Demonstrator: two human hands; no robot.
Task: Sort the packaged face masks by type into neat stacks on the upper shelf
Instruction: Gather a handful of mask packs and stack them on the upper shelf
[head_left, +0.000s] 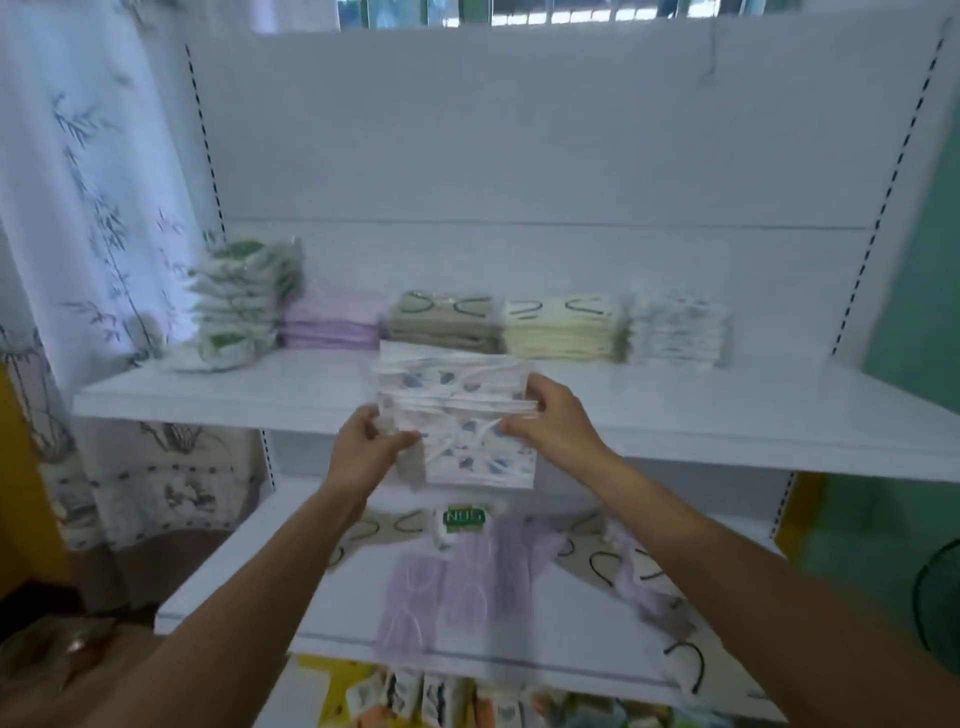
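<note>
Head view: left hand (363, 447) and right hand (550, 415) both pinch a small bundle of packaged masks (462, 415), white with blue-grey print and white ear loops, held in front of the upper shelf (727, 410) edge.

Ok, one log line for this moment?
left hand: holds printed masks | right hand: holds them too | position: before upper shelf | printed stack: rightmost | lower shelf: loose masks

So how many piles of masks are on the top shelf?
5, left to right: green-and-white pile, purple pile, grey pile, cream pile, patterned white pile. Others could hide behind the held masks.
</note>
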